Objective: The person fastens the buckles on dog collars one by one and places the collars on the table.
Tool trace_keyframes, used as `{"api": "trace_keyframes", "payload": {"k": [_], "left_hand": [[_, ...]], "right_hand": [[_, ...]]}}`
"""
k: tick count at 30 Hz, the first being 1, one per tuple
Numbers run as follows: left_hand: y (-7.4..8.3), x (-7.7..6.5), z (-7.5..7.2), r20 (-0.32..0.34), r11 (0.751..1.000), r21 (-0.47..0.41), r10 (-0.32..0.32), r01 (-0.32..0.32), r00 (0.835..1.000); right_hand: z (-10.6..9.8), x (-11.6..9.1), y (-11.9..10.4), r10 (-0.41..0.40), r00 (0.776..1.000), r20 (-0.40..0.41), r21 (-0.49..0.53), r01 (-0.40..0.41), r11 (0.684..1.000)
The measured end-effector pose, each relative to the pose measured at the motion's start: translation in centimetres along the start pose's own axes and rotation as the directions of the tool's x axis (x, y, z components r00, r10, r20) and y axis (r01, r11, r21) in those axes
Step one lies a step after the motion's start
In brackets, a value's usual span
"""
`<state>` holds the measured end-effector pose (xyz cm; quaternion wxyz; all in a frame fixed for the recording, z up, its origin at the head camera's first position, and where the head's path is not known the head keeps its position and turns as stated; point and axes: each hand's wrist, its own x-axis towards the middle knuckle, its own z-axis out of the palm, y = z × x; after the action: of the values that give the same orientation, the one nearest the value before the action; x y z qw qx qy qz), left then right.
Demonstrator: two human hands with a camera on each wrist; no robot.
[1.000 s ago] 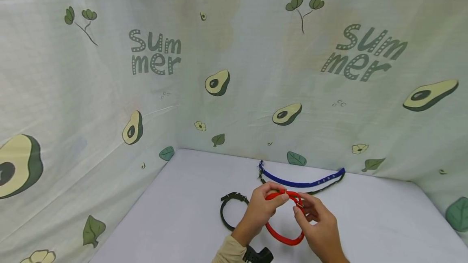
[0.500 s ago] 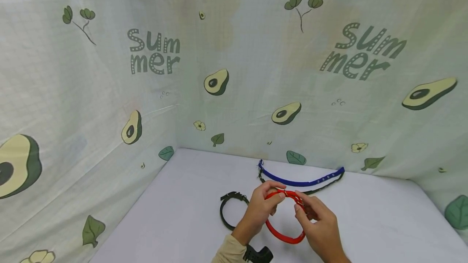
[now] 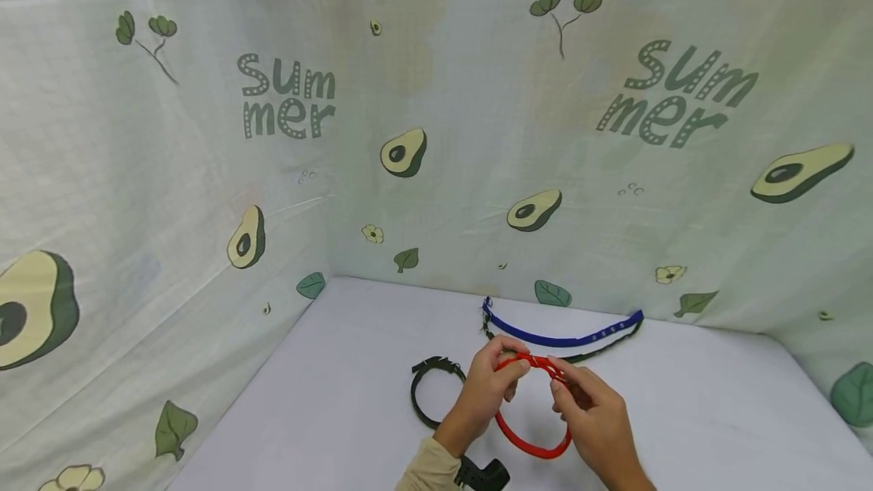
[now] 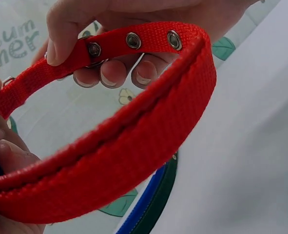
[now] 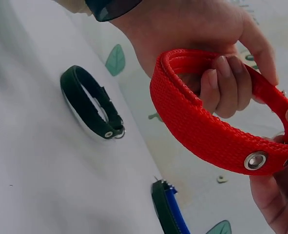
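Note:
A red webbing collar with metal eyelets hangs as a loop between both hands, raised above the table. My left hand pinches its upper left part between thumb and fingers. At the upper right, my right hand pinches the strap near a strap end. In the left wrist view several eyelets line the narrower strap of the collar, and a metal loop shows by the fingers. The right wrist view shows the padded band of the collar and one eyelet up close; the fastening is partly hidden by fingers.
On the white table a dark collar lies looped to the left, partly behind the left arm. A blue collar with a dark inner side lies stretched along the back. A printed cloth hangs behind and at the left.
My right hand's fingers have shifted slightly along the red collar's strap, thumb and fingers closer together. The left hand keeps its grip, and the loop hangs in nearly the same place.

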<state>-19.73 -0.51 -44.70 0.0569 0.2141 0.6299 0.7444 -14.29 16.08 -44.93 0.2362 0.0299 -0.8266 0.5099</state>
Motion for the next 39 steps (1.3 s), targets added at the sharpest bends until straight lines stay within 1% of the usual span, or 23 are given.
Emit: {"api": "trace_keyframes", "payload": {"k": [4, 8, 11, 14, 16, 18, 22, 24, 27, 29, 32, 33, 36, 39], "left_hand": [[-0.1, 0.0, 0.0, -0.001, 0.999, 0.032, -0.035, 0.035, 0.999], [-0.4, -0.4, -0.3, 0.003, 0.993, 0.079, -0.082, 0.082, 0.997], [-0.6, -0.6, -0.7, 0.022, 0.987, 0.123, -0.107, 0.104, 0.994], [-0.7, -0.9, -1.3, 0.032, 0.975, 0.186, -0.127, 0.119, 0.991], [-0.8, -1.2, -1.6, 0.024, 0.961, 0.241, -0.142, 0.132, 0.99], [-0.9, -1.4, -1.8, 0.004, 0.945, 0.297, -0.143, 0.136, 0.99], [-1.3, -1.7, -2.1, -0.043, 0.91, 0.393, -0.127, 0.134, 0.991], [-1.6, -1.8, -2.2, -0.066, 0.887, 0.444, -0.11, 0.128, 0.992], [-2.3, -1.8, -2.3, -0.091, 0.84, 0.53, -0.082, 0.118, 0.992], [-2.7, -1.8, -2.3, -0.096, 0.806, 0.582, -0.062, 0.106, 0.993], [-3.0, -1.6, -2.4, -0.089, 0.772, 0.631, -0.031, 0.08, 0.996], [-3.0, -1.6, -2.4, -0.087, 0.764, 0.641, -0.023, 0.073, 0.996], [-3.1, -1.5, -2.5, -0.087, 0.756, 0.65, -0.024, 0.074, 0.996], [-3.1, -1.3, -2.6, -0.104, 0.746, 0.659, -0.039, 0.098, 0.994]], "right_hand": [[-0.2, 0.1, 0.1, 0.076, 0.996, 0.04, 0.044, -0.078, 0.996], [-0.1, 0.2, 0.5, 0.15, 0.985, 0.09, 0.077, -0.157, 0.985], [0.2, 0.4, 0.8, 0.22, 0.967, 0.126, 0.06, -0.229, 0.972], [0.4, 0.5, 1.1, 0.298, 0.941, 0.159, 0.023, -0.306, 0.952], [0.6, 0.5, 1.3, 0.332, 0.927, 0.174, 0.013, -0.339, 0.941], [0.7, 0.5, 1.4, 0.349, 0.92, 0.181, 0.013, -0.357, 0.934], [1.0, 0.4, 1.8, 0.336, 0.924, 0.181, 0.023, -0.345, 0.938], [1.0, 0.3, 2.1, 0.334, 0.926, 0.176, 0.016, -0.342, 0.94], [1.1, 0.3, 2.7, 0.352, 0.919, 0.177, 0.015, -0.36, 0.933], [1.1, 0.2, 3.1, 0.369, 0.91, 0.188, 0.008, -0.377, 0.926], [1.1, 0.3, 3.6, 0.388, 0.9, 0.199, 0.017, -0.399, 0.917], [1.1, 0.3, 3.7, 0.393, 0.898, 0.2, 0.018, -0.404, 0.914], [1.2, 0.4, 4.1, 0.403, 0.891, 0.209, 0.016, -0.415, 0.91], [1.4, 0.4, 4.5, 0.409, 0.887, 0.212, 0.008, -0.42, 0.907]]}}
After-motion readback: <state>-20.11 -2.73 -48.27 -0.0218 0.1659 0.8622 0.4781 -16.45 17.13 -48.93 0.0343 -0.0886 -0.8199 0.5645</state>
